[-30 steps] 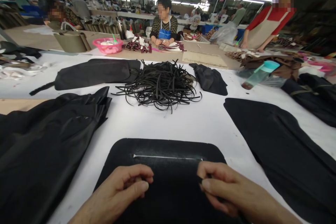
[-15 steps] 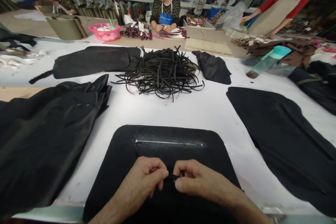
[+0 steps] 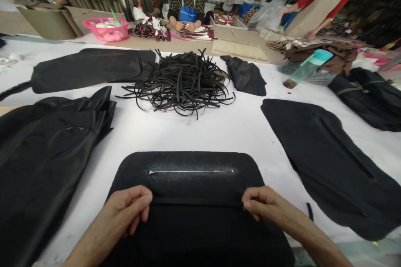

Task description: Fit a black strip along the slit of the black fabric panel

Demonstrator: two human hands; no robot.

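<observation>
A thin black strip [image 3: 197, 202] is stretched straight between my two hands. My left hand [image 3: 128, 208] pinches its left end, and my right hand [image 3: 261, 202] pinches it near the right end. Below the strip lies a black leather-like panel [image 3: 194, 238] with rounded upper corners. The panel has a long narrow slit [image 3: 191, 171] showing white, with a speckled sheen around it. The strip runs roughly parallel to the slit, on the near side of it. Whether the strip touches the panel I cannot tell.
A tangled heap of black strips [image 3: 188, 81] lies beyond the panel. Black material [image 3: 46, 146] is piled at left, and black panels [image 3: 319, 154] lie at right. Farther back are a bottle [image 3: 308, 69], a pink basket [image 3: 106, 31] and a person in a blue apron [image 3: 188, 6].
My hands have moved apart from close together, and the strip now shows stretched between them. The camera view has shifted, so the background things appear farther left.
</observation>
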